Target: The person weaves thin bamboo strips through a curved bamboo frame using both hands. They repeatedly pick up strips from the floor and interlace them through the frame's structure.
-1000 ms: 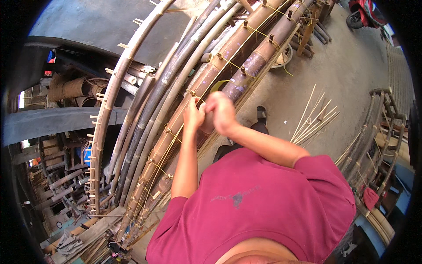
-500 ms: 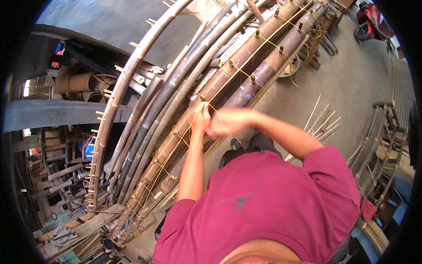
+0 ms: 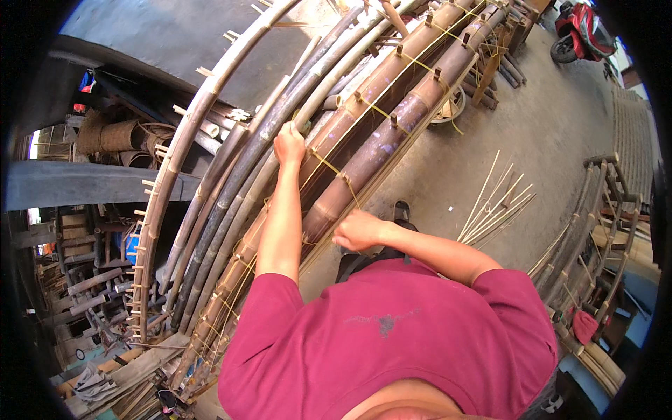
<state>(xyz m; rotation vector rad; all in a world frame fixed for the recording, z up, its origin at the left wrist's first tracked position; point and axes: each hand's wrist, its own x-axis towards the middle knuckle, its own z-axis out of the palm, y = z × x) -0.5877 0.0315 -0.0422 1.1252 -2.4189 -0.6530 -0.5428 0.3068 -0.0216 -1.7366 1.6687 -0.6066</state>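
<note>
Two thick brown bamboo poles, the farther pole point(image 3: 381, 87) and the nearer pole point(image 3: 392, 136), lie side by side at a slant, lashed across with thin yellow strips. Short dark pegs point(image 3: 393, 120) stick up from both. One yellow strip point(image 3: 326, 163) crosses the poles between my fists. My left hand point(image 3: 289, 145) is closed at the strip's far end, beyond the farther pole. On the near side, my right hand point(image 3: 357, 231) is closed at its other end, close to my body. Both fists hide the strip's ends.
A curved bamboo pole with pegs point(image 3: 189, 143) and several dark poles point(image 3: 245, 175) lie beyond, to the left. Loose thin sticks point(image 3: 497, 213) rest on the concrete floor point(image 3: 532, 133) at right. A bamboo frame point(image 3: 595, 231) stands farther right; a red motorbike point(image 3: 586, 31) is behind.
My hands were together over the poles and have pulled apart. The left went up and leftward to the far side, the right came down toward my body. The view shifted slightly.
</note>
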